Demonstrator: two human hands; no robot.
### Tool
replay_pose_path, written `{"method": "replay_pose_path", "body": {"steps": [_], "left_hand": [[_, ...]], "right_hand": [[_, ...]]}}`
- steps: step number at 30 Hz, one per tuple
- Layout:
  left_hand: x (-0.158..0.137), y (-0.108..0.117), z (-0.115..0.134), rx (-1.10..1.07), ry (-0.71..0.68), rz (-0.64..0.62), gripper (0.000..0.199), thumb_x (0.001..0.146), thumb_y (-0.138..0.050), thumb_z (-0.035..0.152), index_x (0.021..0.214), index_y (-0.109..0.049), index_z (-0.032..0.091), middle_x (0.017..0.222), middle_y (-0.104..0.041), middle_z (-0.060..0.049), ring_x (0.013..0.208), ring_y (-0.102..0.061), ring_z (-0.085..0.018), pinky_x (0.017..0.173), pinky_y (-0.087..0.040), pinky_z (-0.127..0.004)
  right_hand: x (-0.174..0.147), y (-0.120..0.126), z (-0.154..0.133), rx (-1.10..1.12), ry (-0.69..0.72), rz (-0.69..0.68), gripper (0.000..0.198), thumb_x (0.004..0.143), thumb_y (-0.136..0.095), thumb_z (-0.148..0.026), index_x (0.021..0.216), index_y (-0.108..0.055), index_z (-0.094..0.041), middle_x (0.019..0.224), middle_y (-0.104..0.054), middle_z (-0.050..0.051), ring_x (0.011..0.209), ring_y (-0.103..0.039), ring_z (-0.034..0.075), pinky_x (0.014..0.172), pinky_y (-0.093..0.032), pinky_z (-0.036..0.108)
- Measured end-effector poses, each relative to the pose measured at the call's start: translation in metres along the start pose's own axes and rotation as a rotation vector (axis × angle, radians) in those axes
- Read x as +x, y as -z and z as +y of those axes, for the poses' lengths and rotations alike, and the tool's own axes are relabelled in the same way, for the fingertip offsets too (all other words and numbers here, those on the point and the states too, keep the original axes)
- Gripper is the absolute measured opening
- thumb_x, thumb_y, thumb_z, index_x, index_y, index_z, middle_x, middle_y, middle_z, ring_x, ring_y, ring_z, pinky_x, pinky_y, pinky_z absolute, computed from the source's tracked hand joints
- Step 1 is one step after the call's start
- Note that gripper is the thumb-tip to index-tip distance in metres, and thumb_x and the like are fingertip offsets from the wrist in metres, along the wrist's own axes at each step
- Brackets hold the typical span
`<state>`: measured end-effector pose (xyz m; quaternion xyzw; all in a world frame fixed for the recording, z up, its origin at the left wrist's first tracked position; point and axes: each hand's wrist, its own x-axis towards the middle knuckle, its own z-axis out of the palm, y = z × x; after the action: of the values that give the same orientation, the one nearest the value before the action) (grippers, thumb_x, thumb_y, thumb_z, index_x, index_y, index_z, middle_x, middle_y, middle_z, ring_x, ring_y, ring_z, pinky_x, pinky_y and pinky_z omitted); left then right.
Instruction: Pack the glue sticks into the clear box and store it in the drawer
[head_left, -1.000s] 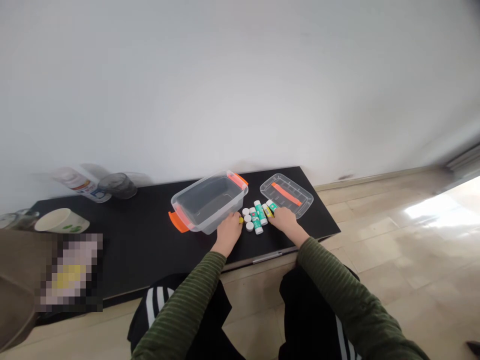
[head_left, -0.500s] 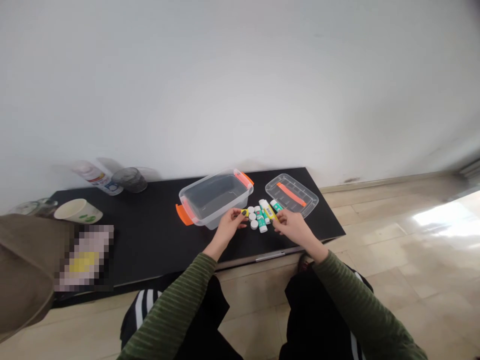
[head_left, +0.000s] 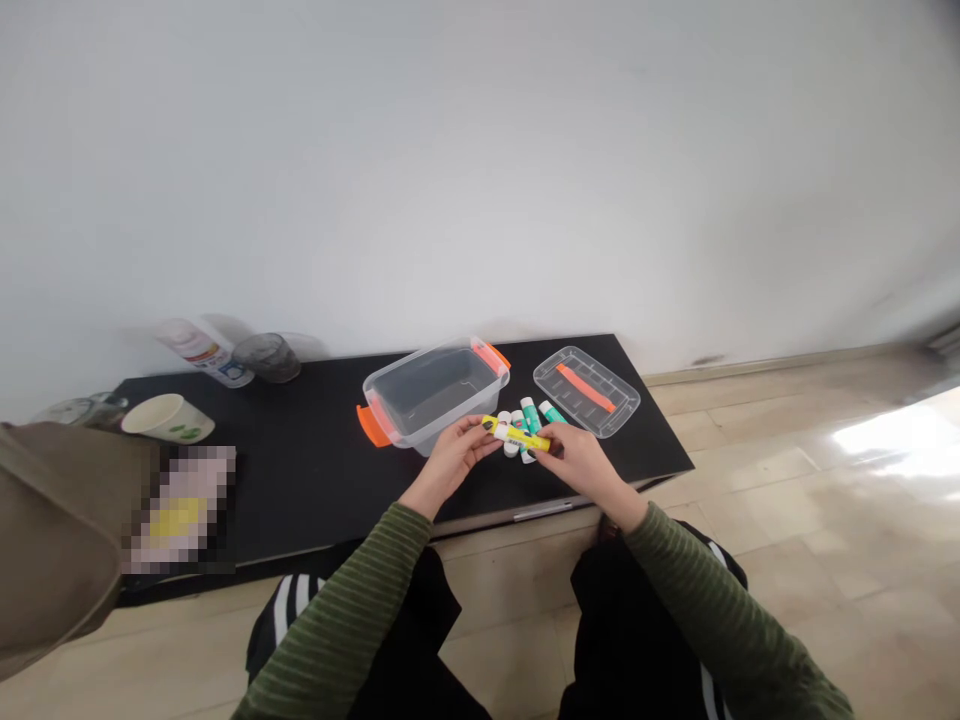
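Observation:
My right hand (head_left: 576, 458) is closed on the end of a yellow glue stick (head_left: 531, 440) with a white cap, held across the pile and pointing left. In my closed left hand (head_left: 454, 450) is another small yellow piece (head_left: 488, 422), apparently a second glue stick mostly hidden by the fingers and the first one. Several green-and-white glue sticks (head_left: 529, 412) lie beneath and behind my hands on the black tabletop (head_left: 330, 480). Just behind my left hand stands a clear plastic box (head_left: 431, 395) with orange latches, its top uncovered.
Right of the box lies its clear lid (head_left: 587, 390) with an orange handle. At the left are a spray can (head_left: 206, 352), a dark glass (head_left: 268, 357) and a paper cup (head_left: 168, 418). Someone's brown sleeve (head_left: 60, 540) shows at the left edge. A wall rises behind the table.
My right hand has lifted the yellow glue stick off the pile and swung its capped end left, up to my left hand. The left hand keeps its yellow piece.

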<state>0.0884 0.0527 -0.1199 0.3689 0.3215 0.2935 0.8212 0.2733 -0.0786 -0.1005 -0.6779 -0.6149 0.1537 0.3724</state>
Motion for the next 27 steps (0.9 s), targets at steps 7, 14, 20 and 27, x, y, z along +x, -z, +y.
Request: {"method": "replay_pose_path", "body": {"steps": [7, 14, 20, 27], "left_hand": [[-0.007, -0.005, 0.003, 0.033, 0.069, -0.019, 0.016, 0.078, -0.076, 0.011, 0.092, -0.069, 0.009, 0.093, -0.076, -0.011, 0.083, -0.074, -0.017, 0.084, -0.061, -0.026], [-0.007, -0.005, -0.003, 0.058, 0.045, -0.017, 0.026, 0.072, -0.083, 0.017, 0.093, -0.071, 0.009, 0.093, -0.077, -0.011, 0.081, -0.075, -0.018, 0.085, -0.061, -0.029], [-0.004, 0.0, -0.012, 0.106, 0.013, -0.077, 0.038, 0.066, -0.089, 0.027, 0.096, -0.072, 0.009, 0.094, -0.077, -0.011, 0.084, -0.074, -0.019, 0.091, -0.06, -0.036], [-0.002, -0.001, -0.017, 0.225, -0.016, -0.154, 0.044, 0.063, -0.09, 0.036, 0.095, -0.071, 0.01, 0.094, -0.076, -0.01, 0.088, -0.073, -0.02, 0.09, -0.059, -0.037]], "right_hand": [[-0.001, 0.002, 0.0, 0.023, 0.037, 0.1, 0.014, 0.088, -0.062, -0.023, 0.101, -0.066, -0.02, 0.093, -0.066, 0.006, 0.08, -0.065, 0.016, 0.066, -0.056, 0.025], [-0.002, 0.003, 0.004, 0.035, 0.018, 0.078, 0.018, 0.084, -0.067, -0.022, 0.102, -0.07, -0.02, 0.091, -0.069, 0.005, 0.076, -0.065, 0.016, 0.067, -0.055, 0.026], [-0.004, 0.006, 0.007, 0.057, -0.004, 0.035, 0.02, 0.08, -0.07, -0.019, 0.099, -0.075, -0.021, 0.088, -0.072, 0.004, 0.068, -0.063, 0.013, 0.068, -0.052, 0.024], [-0.007, 0.011, 0.011, 0.089, -0.14, -0.048, 0.024, 0.071, -0.071, -0.016, 0.093, -0.078, -0.022, 0.077, -0.072, 0.002, 0.062, -0.061, 0.012, 0.062, -0.048, 0.023]]}}
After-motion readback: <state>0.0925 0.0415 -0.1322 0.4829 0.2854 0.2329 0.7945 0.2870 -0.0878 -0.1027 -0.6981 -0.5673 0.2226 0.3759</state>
